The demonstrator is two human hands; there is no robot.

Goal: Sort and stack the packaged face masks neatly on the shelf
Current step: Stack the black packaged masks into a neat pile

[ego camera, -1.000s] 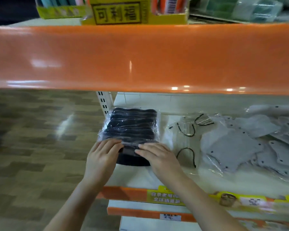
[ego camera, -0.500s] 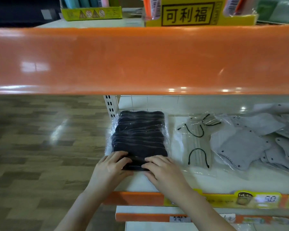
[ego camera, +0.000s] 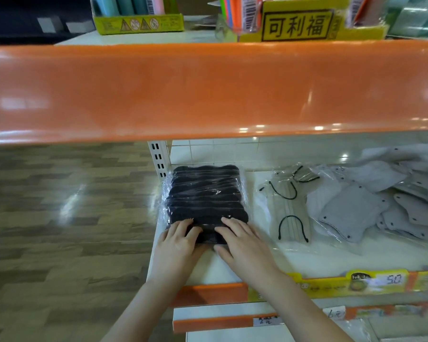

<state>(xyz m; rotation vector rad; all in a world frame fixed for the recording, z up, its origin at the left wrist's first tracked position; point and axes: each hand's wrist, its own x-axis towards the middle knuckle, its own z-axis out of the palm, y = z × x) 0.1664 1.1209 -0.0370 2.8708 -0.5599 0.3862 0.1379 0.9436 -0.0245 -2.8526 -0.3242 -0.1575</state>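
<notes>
While both hands press flat on its near edge, the stack of black packaged masks [ego camera: 204, 198] lies at the left end of the white shelf [ego camera: 314, 260], at about 9 o'clock from the loose packs. The left hand [ego camera: 177, 245] and right hand [ego camera: 242, 243] rest with fingers straight and relaxed, gripping nothing. At 3 o'clock of the stack lies a tan mask pack [ego camera: 290, 213]; farther toward 3 o'clock sprawls a jumble of grey mask packs [ego camera: 356, 213]. Step in hand, apparently: squaring the black stack. The next move likely calls for gathering the unsorted packs into neat piles alongside.
</notes>
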